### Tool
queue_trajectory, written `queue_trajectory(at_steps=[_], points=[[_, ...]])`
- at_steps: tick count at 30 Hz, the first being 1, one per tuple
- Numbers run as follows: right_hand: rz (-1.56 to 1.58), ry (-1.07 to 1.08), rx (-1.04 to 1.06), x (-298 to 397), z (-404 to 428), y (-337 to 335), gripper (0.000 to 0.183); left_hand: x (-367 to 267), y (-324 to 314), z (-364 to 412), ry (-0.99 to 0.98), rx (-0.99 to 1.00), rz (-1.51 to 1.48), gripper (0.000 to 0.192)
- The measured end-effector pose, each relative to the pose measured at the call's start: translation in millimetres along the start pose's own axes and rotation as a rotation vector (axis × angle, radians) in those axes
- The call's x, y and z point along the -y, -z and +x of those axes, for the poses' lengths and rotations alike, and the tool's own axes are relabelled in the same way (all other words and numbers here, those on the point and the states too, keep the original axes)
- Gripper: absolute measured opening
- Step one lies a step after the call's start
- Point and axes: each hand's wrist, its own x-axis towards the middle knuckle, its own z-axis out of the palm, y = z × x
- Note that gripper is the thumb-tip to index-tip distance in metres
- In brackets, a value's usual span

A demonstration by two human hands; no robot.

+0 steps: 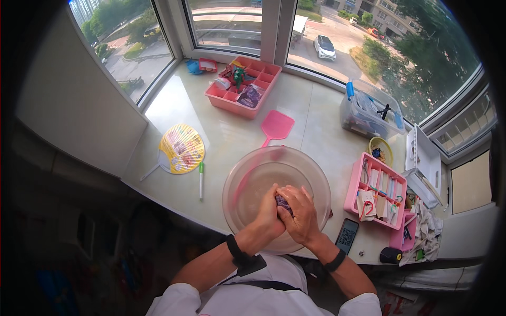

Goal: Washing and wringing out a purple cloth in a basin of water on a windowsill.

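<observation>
Over a translucent round plastic basin [237, 173] at the counter's front edge, my left hand [269, 215] and my right hand [301, 215] are cupped together. Between the two palms is a dark purple, bumpy-textured thing [283, 204]; most of it is hidden by my fingers, and its kind cannot be told. Both hands press on it. A pink plastic fly swatter [278, 125] lies with its head beyond the basin's far rim, its handle showing through the basin.
A yellow hand fan [182, 149] and green-capped marker [201, 180] lie left. Behind stands a pink divided tray [233, 108]. On the right are a phone [347, 236], a pink compartment box [352, 193], a yellow bowl [389, 152] and a clear lidless bin [363, 130].
</observation>
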Motion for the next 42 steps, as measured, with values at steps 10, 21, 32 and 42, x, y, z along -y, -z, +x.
queue_trajectory(at_steps=[10, 21, 32, 42], points=[[0.178, 0.059, 0.036, -8.4, 1.1, -3.9, 0.017, 16.5, 11.0, -0.1, 0.095, 0.029, -0.056, 0.049], [0.319, -0.171, 0.096, -2.4, 10.9, -11.9, 0.027, 30.4, 30.7, 21.0, 0.004, 0.033, 0.032, 0.049], [0.447, -0.304, 0.057, -7.6, 3.1, -15.1, 0.031, 35.7, 31.1, 21.2, -0.034, 0.032, 0.118, 0.047], [1.178, -0.73, -0.002, -25.1, -0.4, -7.7, 0.037, 14.9, -7.9, -11.7, -0.016, -0.092, 0.194, 0.036]])
